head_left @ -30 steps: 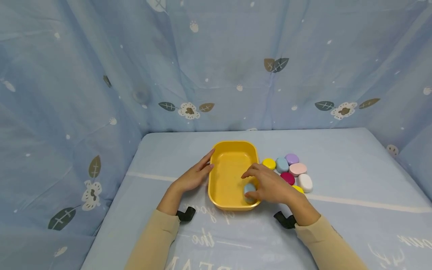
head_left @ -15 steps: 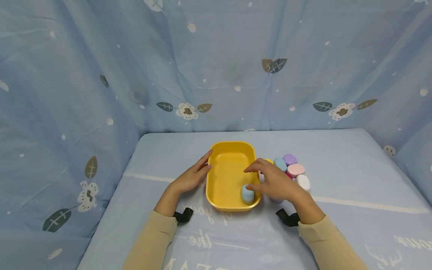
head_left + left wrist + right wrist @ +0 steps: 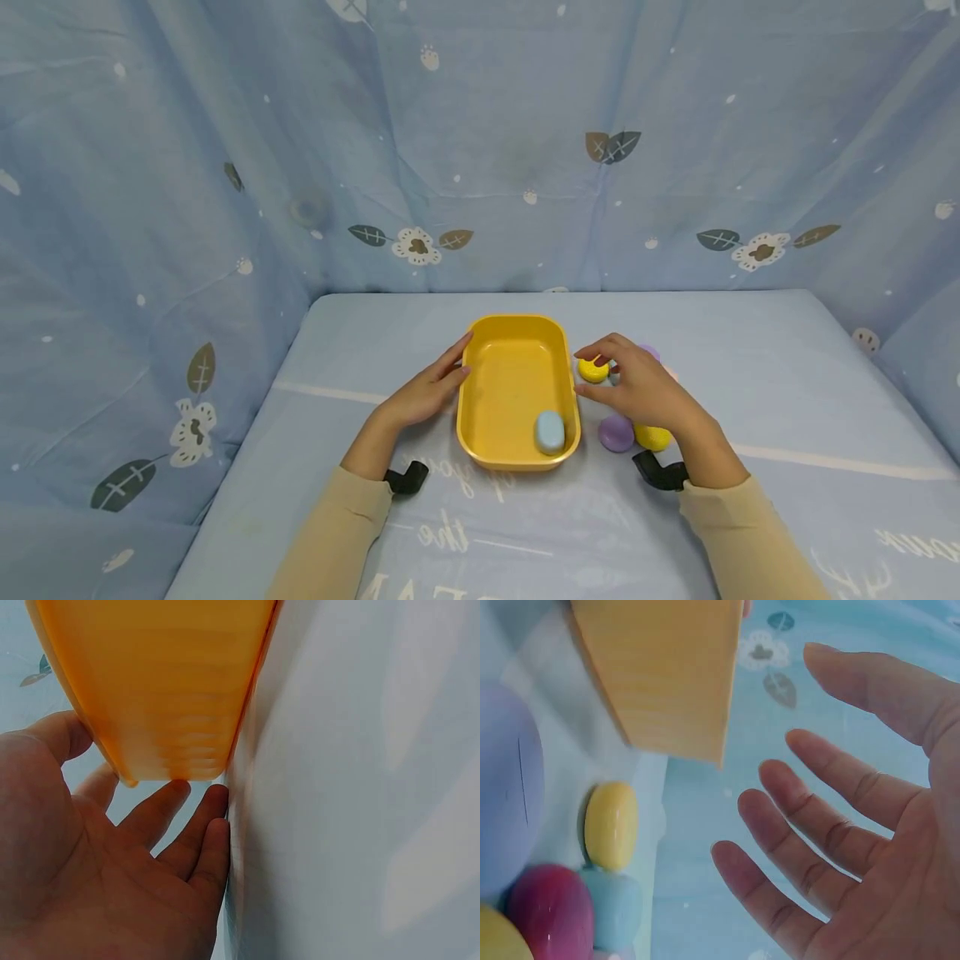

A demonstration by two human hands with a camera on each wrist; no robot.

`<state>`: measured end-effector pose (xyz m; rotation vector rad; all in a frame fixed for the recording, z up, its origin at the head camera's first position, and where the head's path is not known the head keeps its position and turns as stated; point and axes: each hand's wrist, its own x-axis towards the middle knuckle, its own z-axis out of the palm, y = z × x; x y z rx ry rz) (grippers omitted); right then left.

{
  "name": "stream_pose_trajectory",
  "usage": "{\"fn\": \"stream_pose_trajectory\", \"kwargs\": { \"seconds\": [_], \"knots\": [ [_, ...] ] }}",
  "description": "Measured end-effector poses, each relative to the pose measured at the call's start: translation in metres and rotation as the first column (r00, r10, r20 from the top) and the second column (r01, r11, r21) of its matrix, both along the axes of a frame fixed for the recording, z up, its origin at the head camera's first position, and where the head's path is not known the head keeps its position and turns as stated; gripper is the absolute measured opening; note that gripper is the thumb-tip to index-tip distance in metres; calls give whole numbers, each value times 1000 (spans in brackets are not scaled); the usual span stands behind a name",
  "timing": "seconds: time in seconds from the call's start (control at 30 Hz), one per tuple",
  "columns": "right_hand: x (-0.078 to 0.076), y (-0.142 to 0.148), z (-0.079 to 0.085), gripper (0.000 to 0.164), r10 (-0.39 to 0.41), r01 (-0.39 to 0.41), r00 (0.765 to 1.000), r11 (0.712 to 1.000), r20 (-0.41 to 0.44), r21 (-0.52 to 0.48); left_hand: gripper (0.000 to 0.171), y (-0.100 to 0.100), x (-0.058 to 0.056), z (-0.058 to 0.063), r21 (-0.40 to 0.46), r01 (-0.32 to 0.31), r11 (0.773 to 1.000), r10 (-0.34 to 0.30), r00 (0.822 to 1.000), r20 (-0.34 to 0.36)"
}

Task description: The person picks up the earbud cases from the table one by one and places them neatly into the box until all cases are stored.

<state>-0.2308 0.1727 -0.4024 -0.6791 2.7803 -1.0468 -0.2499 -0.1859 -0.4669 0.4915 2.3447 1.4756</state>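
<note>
A yellow rectangular tray (image 3: 502, 383) with rounded corners stands on the table in the head view. Inside it, near the front right corner, lies a smooth light-blue oval piece (image 3: 550, 433). My left hand (image 3: 420, 396) rests its extended fingertips against the tray's left side; the left wrist view shows several fingertips right at the wall (image 3: 172, 750). My right hand (image 3: 641, 383) hovers just right of the tray, fingers spread and holding nothing. Close by its fingertips is a yellow oval piece (image 3: 593, 371). The hand covers much of the cluster behind it.
Right of the tray lie a purple oval piece (image 3: 617, 433) and another yellow piece (image 3: 653, 438). In the right wrist view, a crimson piece (image 3: 551, 911) sits beside a blue one (image 3: 616, 907). Patterned blue cloth (image 3: 480, 167) hangs behind the table.
My right hand has let go of the light-blue piece, which stays in the tray, and has moved right, out over the tray's edge to the cluster. The left hand keeps its place.
</note>
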Motion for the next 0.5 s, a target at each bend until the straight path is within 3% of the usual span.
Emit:
{"fn": "stream_pose_trajectory", "kwargs": {
  "seconds": [0.5],
  "knots": [
    [-9, 22, 3, 53, -181, 173, 981, 978, 63, 115, 60, -1, -1, -1, -18, -14, 1000, 14, 1000, 8]
  ]
}}
